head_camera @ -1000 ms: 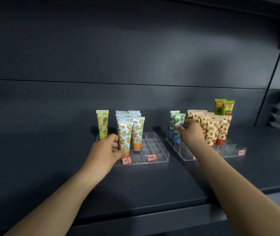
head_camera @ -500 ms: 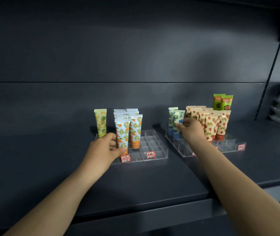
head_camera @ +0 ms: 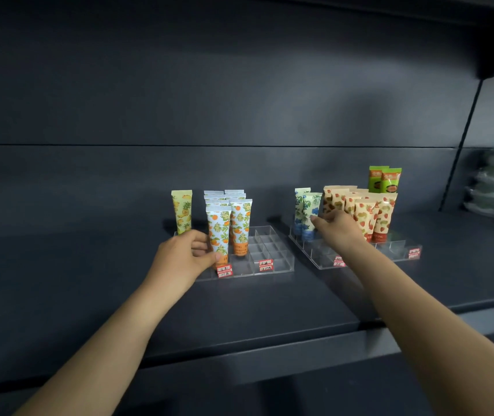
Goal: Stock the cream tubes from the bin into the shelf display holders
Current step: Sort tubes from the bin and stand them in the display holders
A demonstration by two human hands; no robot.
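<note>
Head view: left grip (head_camera: pixel 182 256) is pinching the orange-print tube (head_camera: pixel 218 232) in the front slot of the left acrylic holder (head_camera: pixel 281 265). Right grip (head_camera: pixel 338 229) is touching the blue-print tube (head_camera: pixel 310 216); closure unclear. Should be pressing both straight down, caps seated.

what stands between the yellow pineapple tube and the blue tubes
Head view: the orange-print tubes, then empty cells of the left clear holder.

holders (head_camera: pixel 272 259): clear glossy plastic | shelf (head_camera: pixel 89 280): matt dark | tubes (head_camera: pixel 218 232): glossy printed
</note>
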